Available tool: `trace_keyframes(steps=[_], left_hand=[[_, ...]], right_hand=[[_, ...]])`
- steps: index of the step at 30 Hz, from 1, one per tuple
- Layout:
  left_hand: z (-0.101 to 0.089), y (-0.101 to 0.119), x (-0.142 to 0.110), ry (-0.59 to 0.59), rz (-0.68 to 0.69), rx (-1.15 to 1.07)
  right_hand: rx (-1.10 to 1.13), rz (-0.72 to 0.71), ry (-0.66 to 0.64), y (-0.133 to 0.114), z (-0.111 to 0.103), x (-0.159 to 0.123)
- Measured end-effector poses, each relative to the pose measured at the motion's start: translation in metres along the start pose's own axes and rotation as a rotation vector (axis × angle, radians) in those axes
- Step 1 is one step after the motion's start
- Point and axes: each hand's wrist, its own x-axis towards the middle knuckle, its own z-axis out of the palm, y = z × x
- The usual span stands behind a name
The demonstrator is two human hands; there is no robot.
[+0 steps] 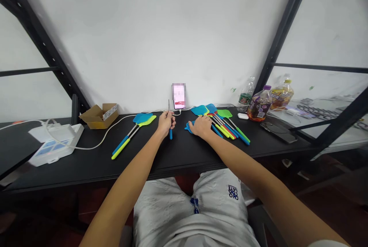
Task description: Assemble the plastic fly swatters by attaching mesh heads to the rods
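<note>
My left hand [166,122] is closed around a thin metal rod [169,105], which points up toward the wall. A blue handle end [170,134] sticks out below the fist. My right hand [201,125] is closed over a blue plastic piece [189,127] that looks like a fly swatter head, mostly hidden under the fingers. Just beyond and right of that hand lie several fly swatters [227,126] with blue, green, yellow and red parts. Two more swatters, one with a blue head [143,117] and one with a yellow-green head [147,121], lie left of my left hand.
A phone [179,95] leans against the wall, a cable plugged into it. An open cardboard box [99,118] and a white power strip [56,145] stand at left. Bottles [259,103], a white earphone case [243,116] and a dark phone [278,132] are at right on the black table [184,153].
</note>
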Motion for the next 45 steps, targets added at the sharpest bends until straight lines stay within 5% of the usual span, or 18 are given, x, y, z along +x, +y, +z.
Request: trace_keyframes(steps=[11,15,23,33,45], left_hand=[[0.0,0.003,-0.003,-0.065,-0.047,0.02],[-0.003,0.0,-0.002,-0.103,-0.1,0.188],[-0.01,0.0,-0.007,-0.069,0.23,0.887],[-0.006,-0.001,-0.012,-0.196,0.297,1.059],[-0.003,0.001,-0.016,-0.281,0.344,1.123]], right_hand=[[-0.023,0.035,-0.031,0.001,0.001,0.008],[0.021,0.001,-0.029,0.0,-0.002,0.008],[0.18,-0.021,-0.093,0.007,-0.011,0.015],[0.316,0.213,-0.004,0.051,-0.026,0.045],[0.346,0.236,0.013,0.05,-0.031,0.043]])
